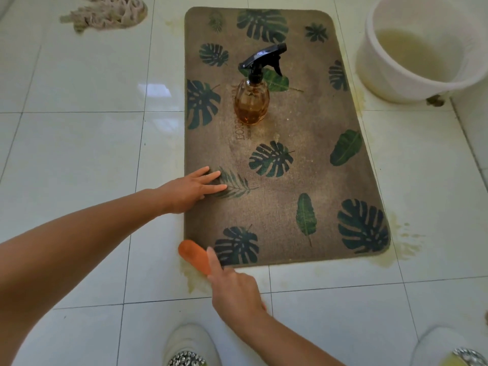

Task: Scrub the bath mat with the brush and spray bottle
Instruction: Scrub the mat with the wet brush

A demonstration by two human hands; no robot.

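A brown bath mat (pixel 303 170) printed with green leaves lies flat on the white tiled floor. An amber spray bottle (pixel 252 101) with a black trigger head stands upright near the mat's middle. My left hand (pixel 191 190) presses flat with straight fingers on the mat's left edge. My right hand (pixel 235 289) grips an orange brush (pixel 191 253) at the mat's near left corner, with the forefinger stretched along the brush's back. The bristles are hidden under the brush.
A white bucket (pixel 390 75) of cloudy yellowish water stands at the mat's far right. A string mop head (pixel 108 13) lies at the far left. Yellowish wet stains ring the mat's edges. My white shoes (pixel 188 344) are at the bottom.
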